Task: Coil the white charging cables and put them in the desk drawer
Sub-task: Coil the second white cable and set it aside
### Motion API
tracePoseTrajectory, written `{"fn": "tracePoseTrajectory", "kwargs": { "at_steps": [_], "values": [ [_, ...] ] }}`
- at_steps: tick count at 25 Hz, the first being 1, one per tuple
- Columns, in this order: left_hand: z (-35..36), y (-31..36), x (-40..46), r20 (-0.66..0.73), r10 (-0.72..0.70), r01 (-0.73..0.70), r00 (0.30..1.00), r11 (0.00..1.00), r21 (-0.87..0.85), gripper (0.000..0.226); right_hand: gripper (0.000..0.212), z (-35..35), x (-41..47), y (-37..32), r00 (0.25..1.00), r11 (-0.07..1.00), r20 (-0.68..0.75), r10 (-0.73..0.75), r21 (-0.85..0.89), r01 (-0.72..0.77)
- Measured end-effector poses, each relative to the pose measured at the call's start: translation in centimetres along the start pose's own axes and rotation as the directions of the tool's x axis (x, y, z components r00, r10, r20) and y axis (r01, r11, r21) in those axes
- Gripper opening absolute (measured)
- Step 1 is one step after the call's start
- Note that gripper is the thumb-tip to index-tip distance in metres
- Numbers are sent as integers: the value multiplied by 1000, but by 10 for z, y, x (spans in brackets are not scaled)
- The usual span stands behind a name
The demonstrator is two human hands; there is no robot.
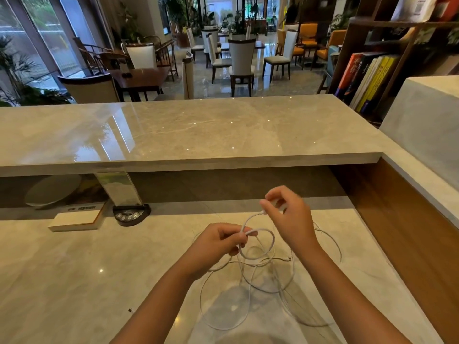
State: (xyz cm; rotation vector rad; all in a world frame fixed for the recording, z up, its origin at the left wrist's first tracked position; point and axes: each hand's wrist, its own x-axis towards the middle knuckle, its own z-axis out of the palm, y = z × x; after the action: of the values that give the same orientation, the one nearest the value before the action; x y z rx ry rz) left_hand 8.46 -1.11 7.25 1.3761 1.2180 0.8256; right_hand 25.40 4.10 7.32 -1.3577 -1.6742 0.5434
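Above the pale marble desk surface (74,269), the left hand (216,244) pinches a small loop of thin white charging cable (258,244); the right hand (288,217) pinches its end. Slack loops sprawl below, with open room leftward and a wooden wall (397,219) on the right.

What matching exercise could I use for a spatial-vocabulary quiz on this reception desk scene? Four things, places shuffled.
Things:
1. white charging cable
2. white book
3. black button device
4. upright books

Places:
A. on the shelf at the far right
B. lying flat at the left of the lower desk
C. at the foot of the clear stand
D. pinched between the left hand and right hand

Pairs: 1-D, 2-B, 3-C, 4-A
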Motion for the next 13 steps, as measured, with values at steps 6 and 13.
{"fn": "tracePoseTrajectory", "kwargs": {
  "at_steps": [6, 13],
  "values": [
    [-8, 4, 7, -38, -41, 23, 998, 921, -389, 28, 38, 3, -17, 12, 921, 920, 151, -360, -105, 377],
    [-8, 4, 8, -147, -74, 35, 986, 966, -257, 29, 31, -6, -19, -4, 876, 881, 436, 205, 308, -359]
  ]
}}
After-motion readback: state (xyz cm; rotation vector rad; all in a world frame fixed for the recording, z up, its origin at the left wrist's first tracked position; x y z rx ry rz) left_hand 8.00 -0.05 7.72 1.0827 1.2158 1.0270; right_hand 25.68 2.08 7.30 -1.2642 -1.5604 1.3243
